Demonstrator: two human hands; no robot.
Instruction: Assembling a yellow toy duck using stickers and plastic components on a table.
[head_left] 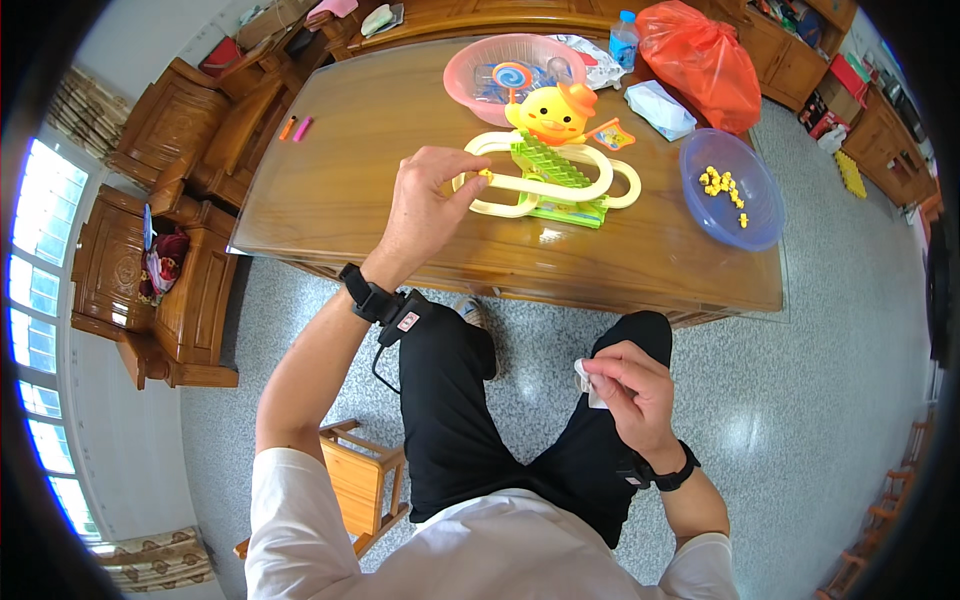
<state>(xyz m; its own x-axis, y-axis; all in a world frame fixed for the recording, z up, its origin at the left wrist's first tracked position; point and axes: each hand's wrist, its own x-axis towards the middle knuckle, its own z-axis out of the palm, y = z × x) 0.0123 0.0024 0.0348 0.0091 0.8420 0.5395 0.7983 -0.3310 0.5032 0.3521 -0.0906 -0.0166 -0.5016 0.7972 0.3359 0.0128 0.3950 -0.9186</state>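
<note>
On the wooden table stands a toy track set, its pale track (545, 187) looping around a green stepped ramp (548, 158), with a large yellow duck figure (553, 114) in an orange hat behind it. My left hand (425, 205) is closed in a pinch over the track's left end, on a small yellow toy duck (485, 173), mostly hidden by the fingertips. Above my right thigh, away from the table, my right hand (640, 395) pinches a white tissue (597, 399). Several small yellow toy ducks (720, 183) lie in a translucent blue bowl (700, 226) at the right.
A pink basin (462, 87) stands behind the toy. Near it are a water bottle (623, 42), a red plastic bag (700, 60) and a white tissue pack (660, 109). Orange and pink markers (303, 129) lie far left. A wooden stool (355, 478) is beside my left leg.
</note>
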